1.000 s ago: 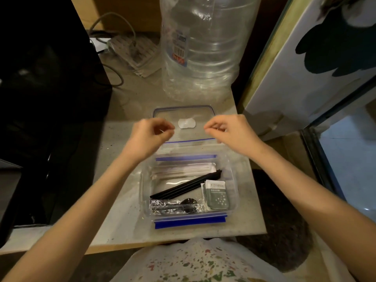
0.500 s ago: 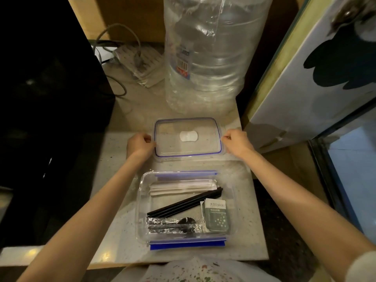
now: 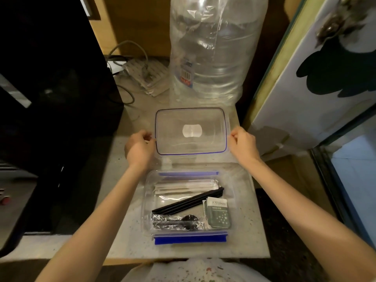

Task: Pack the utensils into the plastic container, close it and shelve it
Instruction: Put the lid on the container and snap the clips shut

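Observation:
A clear plastic container point(image 3: 241, 192) with blue clips sits open on the counter in front of me. Inside lie black chopsticks point(image 3: 188, 201), a wrapped black spoon point(image 3: 177, 220), white paper-wrapped sticks point(image 3: 185, 185) and a grey-green sachet point(image 3: 218, 214). Behind it, the clear lid point(image 3: 191, 121) with a blue seal is held above the counter. My left hand point(image 3: 139, 147) grips its left edge and my right hand point(image 3: 243, 144) grips its right edge.
A big empty water bottle point(image 3: 211, 51) stands right behind the lid. A black appliance point(image 3: 50, 98) fills the left side, with a power strip and cables point(image 3: 142, 76) beside it. A white cabinet door point(image 3: 325, 78) stands at the right. The counter edge point(image 3: 183, 256) is near me.
Both hands have taken the lid by its two short edges and hold it behind the container. The camera view has shifted, so the scene sits lower in the frame.

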{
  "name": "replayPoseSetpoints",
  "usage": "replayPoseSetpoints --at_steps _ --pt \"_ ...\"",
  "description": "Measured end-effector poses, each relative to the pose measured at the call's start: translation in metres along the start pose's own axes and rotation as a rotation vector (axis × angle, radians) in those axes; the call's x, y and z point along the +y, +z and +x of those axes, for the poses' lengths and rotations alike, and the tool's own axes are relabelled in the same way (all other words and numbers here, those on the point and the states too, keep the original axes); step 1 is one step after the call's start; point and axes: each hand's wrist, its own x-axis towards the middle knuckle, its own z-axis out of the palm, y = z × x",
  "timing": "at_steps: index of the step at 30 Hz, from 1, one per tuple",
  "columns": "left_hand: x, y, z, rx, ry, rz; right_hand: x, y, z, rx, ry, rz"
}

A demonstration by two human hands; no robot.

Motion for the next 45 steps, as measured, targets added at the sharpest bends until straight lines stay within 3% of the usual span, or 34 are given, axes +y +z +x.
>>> replayPoseSetpoints --at_steps 3,5,10,14,17,21,24,29,39,45 --pt "0.001 -0.013 -0.012 -0.070 0.023 -0.101 -0.001 -0.009 -0.018 0.100 -0.038 0.017" --pt "0.002 -0.023 -0.019 -0.137 -0.009 -0.310 -0.003 -0.013 -0.030 0.152 -0.071 0.074" --pt "-0.002 -0.049 -0.033 -0.241 -0.273 -0.885 -0.008 -0.019 -0.057 0.138 -0.041 0.407" --pt "-0.010 -0.058 -0.054 -0.303 -0.289 -0.894 -0.014 -0.019 -0.072 0.065 0.222 1.025" --pt "-0.019 -0.062 -0.074 -0.305 -0.219 -0.786 -0.008 -0.018 -0.086 -0.004 0.361 1.163" --pt "-0.034 -0.061 -0.091 -0.234 -0.095 -0.605 0.002 -0.011 -0.104 -0.143 0.384 1.115" --pt "-0.044 -0.056 -0.102 -0.274 -0.104 -0.639 0.005 -0.005 -0.115 -0.219 0.311 1.100" --pt "-0.056 -0.050 -0.115 -0.300 -0.052 -0.485 0.013 -0.003 -0.128 -0.253 0.235 0.867" --pt "-0.065 -0.052 -0.135 -0.203 0.075 -0.182 0.029 -0.010 -0.151 -0.344 0.102 0.692" --pt "-0.064 -0.058 -0.137 -0.153 0.061 -0.134 0.021 -0.016 -0.150 -0.343 0.017 0.571"
